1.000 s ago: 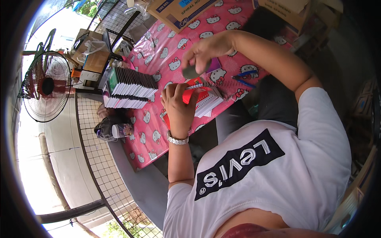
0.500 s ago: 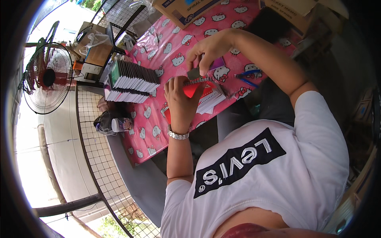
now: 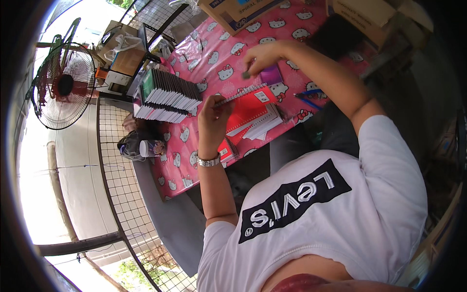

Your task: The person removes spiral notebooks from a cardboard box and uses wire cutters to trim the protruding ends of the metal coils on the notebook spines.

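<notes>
My left hand grips a red spiral notebook at the left end of its wire spine, with the fingers closed on that edge. The notebook lies over white punched sheets near the table's front edge. Farther off, clear of the spine, my right hand pinches a small dark grey-green block, blurred by motion. Beside that hand is a purple notebook or cover. More red spiral notebooks lie just right of my left wrist.
A tall stack of spiral notebooks stands at the left of the pink patterned table. Blue pens or a similar blue tool lie to the right. Cardboard boxes sit at the back. A lidded jar and a fan are left.
My right hand has lifted away from the spine with the small block. My left hand has shifted slightly left and down, and more of the red cover shows.
</notes>
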Available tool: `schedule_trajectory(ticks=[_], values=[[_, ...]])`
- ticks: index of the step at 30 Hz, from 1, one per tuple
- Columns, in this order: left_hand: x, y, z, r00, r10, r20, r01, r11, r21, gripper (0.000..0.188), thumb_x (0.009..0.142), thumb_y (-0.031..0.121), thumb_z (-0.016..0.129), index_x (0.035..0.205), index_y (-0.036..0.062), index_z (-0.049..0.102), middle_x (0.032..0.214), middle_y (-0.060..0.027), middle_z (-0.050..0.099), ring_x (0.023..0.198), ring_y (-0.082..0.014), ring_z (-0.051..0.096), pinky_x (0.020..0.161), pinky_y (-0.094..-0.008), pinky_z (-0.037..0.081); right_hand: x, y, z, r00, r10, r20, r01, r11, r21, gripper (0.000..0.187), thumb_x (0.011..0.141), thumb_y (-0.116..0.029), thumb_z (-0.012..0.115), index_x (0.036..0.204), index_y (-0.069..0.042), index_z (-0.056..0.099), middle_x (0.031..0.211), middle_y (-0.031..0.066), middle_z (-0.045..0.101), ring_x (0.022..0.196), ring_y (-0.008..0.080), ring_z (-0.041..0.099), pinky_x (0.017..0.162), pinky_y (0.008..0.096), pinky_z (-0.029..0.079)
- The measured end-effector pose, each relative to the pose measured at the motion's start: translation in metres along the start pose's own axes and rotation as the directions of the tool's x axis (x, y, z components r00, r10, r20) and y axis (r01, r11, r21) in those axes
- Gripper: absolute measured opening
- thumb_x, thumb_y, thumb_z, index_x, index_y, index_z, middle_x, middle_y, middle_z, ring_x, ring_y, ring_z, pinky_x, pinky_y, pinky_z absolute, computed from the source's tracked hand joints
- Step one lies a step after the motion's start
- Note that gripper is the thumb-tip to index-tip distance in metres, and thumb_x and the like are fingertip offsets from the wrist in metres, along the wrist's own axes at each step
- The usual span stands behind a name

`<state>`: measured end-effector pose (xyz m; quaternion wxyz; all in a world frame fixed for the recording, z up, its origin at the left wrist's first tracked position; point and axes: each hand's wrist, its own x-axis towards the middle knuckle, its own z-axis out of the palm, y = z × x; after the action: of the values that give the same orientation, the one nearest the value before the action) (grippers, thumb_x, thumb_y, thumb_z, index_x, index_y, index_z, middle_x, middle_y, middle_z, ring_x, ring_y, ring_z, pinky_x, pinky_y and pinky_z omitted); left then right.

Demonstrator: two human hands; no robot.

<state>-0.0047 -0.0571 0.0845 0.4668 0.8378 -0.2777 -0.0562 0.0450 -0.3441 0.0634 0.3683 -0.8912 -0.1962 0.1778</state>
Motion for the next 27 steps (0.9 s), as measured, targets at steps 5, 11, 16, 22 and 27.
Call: schedule_trajectory(ticks=[5, 11, 16, 22, 27], values=[[0.011, -0.007, 0.022, 0.999, -0.036, -0.002, 0.032, 0.912, -0.409, 0.019, 0.092, 0.006, 0.066, 0.106, -0.0058, 0.063, 0.085, -0.0024, 0.065, 0.070, -0.0076, 0.059, 0.063, -0.0222, 0.049, -0.064, 0.202, 0.094, 0.650, 0.398, -0.648, -0.658, 0.721, -0.217, 0.063, 0.071, -0.034, 0.079, 0.126, -0.010, 0.060, 0.131, 0.0147, 0.054, 0.126, 0.0359, 0.047, 0.104, 0.0471, 0.039], [-0.013, -0.013, 0.020, 0.963, -0.158, -0.220, 0.035, 0.878, -0.477, 0.021, 0.094, 0.005, 0.063, 0.111, -0.0081, 0.063, 0.085, -0.0034, 0.065, 0.070, -0.0086, 0.063, 0.061, -0.0225, 0.053, -0.108, 0.141, 0.210, 0.460, -0.109, -0.881, -0.359, 0.885, -0.297, 0.073, 0.080, -0.031, 0.075, 0.142, -0.010, 0.043, 0.137, 0.0145, 0.048, 0.132, 0.0369, 0.041, 0.111, 0.0519, 0.030], [-0.009, -0.008, 0.039, 0.937, 0.030, -0.349, -0.157, 0.927, -0.341, 0.024, 0.095, 0.008, 0.064, 0.113, -0.0078, 0.061, 0.083, -0.0037, 0.065, 0.069, -0.0080, 0.063, 0.057, -0.0220, 0.054, -0.134, 0.119, 0.220, 0.670, 0.197, -0.716, -0.421, 0.895, -0.147, 0.056, 0.087, -0.027, 0.069, 0.135, -0.006, 0.051, 0.127, 0.0151, 0.056, 0.123, 0.0334, 0.049, 0.105, 0.0464, 0.038], [-0.011, -0.024, 0.033, 0.945, -0.024, -0.327, -0.117, 0.907, -0.404, 0.017, 0.095, 0.005, 0.062, 0.109, -0.0048, 0.062, 0.086, -0.0054, 0.066, 0.070, -0.0099, 0.066, 0.059, -0.0230, 0.056, -0.112, -0.038, 0.145, 0.503, -0.167, -0.848, 0.223, 0.973, -0.059, 0.051, 0.082, -0.022, 0.073, 0.128, -0.005, 0.059, 0.118, 0.0145, 0.058, 0.115, 0.0313, 0.054, 0.100, 0.0408, 0.042], [-0.013, -0.016, 0.040, 0.911, 0.114, -0.396, -0.229, 0.940, -0.254, 0.013, 0.095, 0.004, 0.062, 0.105, -0.0045, 0.062, 0.086, -0.0086, 0.069, 0.074, -0.0139, 0.070, 0.061, -0.0236, 0.056, -0.091, -0.092, 0.132, 0.551, -0.321, -0.771, 0.307, 0.936, -0.170, 0.054, 0.078, -0.019, 0.078, 0.127, -0.006, 0.060, 0.119, 0.0110, 0.056, 0.112, 0.0282, 0.054, 0.096, 0.0405, 0.044]])
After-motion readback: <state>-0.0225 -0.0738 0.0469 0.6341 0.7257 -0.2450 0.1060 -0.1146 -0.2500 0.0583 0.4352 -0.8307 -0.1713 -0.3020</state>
